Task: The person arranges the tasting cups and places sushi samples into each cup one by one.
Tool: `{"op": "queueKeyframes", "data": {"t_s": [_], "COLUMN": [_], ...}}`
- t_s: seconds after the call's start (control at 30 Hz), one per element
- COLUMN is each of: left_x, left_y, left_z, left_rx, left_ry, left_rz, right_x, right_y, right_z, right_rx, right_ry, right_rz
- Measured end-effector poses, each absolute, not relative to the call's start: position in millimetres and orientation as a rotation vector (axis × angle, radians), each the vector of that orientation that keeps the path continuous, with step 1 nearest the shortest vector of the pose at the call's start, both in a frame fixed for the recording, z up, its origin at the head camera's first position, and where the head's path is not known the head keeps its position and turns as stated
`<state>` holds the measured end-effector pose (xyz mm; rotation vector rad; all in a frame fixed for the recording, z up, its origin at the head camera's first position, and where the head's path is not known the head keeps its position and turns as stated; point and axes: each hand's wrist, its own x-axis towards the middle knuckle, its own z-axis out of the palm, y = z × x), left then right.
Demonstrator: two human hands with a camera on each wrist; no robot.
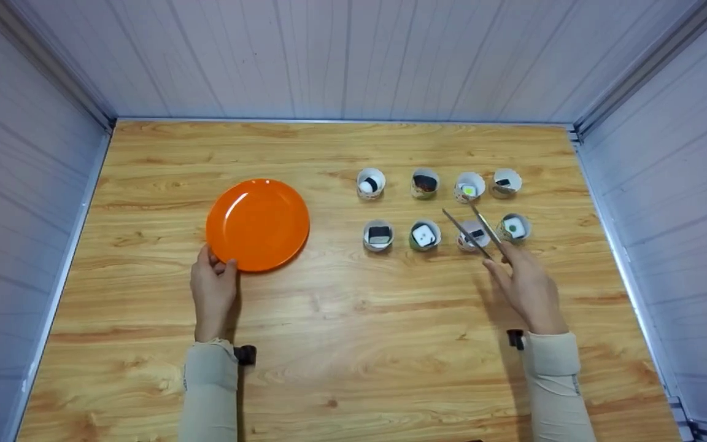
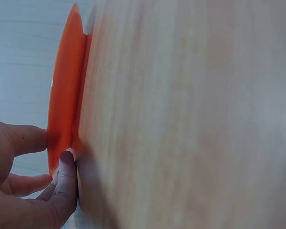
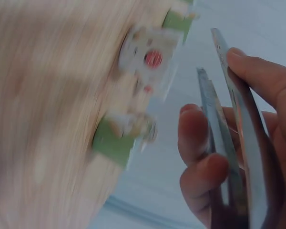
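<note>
An orange plate (image 1: 258,224) lies on the left part of the table. My left hand (image 1: 213,288) pinches its near-left rim, with fingertips on both faces of the raised edge (image 2: 64,95) in the left wrist view. Metal tongs (image 1: 493,235) are gripped in my right hand (image 1: 530,288), between thumb and fingers (image 3: 200,176). The tongs' two arms stand apart at the tips, with nothing between them. They hover over a paper cup (image 1: 465,241) in the near row, which holds a white and black sushi piece (image 1: 476,234). The tongs partly cover that cup.
Several paper cups stand in two rows on the right, each with a sushi-like piece, such as the far-left cup (image 1: 370,190) and the near-right cup (image 1: 516,234). Pale panels (image 1: 341,61) wall the wooden table (image 1: 341,344) at the back and sides.
</note>
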<state>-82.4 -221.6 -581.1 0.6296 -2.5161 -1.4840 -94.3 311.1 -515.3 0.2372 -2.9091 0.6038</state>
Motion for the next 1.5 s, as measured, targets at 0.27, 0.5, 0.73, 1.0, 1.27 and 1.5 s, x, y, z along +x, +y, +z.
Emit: {"op": "queueKeyframes", "data": {"t_s": [0.27,0.5,0.73,1.0,1.27,1.5], "left_x": [-82,-81,-82,-83,-82,-82], "left_y": [-221,-220,-220,-220,-220,-221], "left_z": [-580,-580,-582,-579,-579,-578], "left_rx": [0.656,0.647,0.644,0.688,0.733,0.683], "left_ry": [-2.523,-2.506,-2.493,-2.515,-2.538,-2.525], "left_rz": [-1.503,-1.488,-1.493,-1.504,-1.523,-1.506], "right_x": [-107,-114,-119,-119,-127,-134], "right_y": [267,228,179,120,77,54], "right_z": [-524,-533,-535,-537,-541,-550], "right_rx": [0.432,0.553,0.7,0.911,0.986,0.973], "right_ry": [-2.845,-2.813,-2.75,-2.764,-2.813,-2.897], "right_rz": [0.649,0.693,0.727,0.589,0.488,0.41]}}
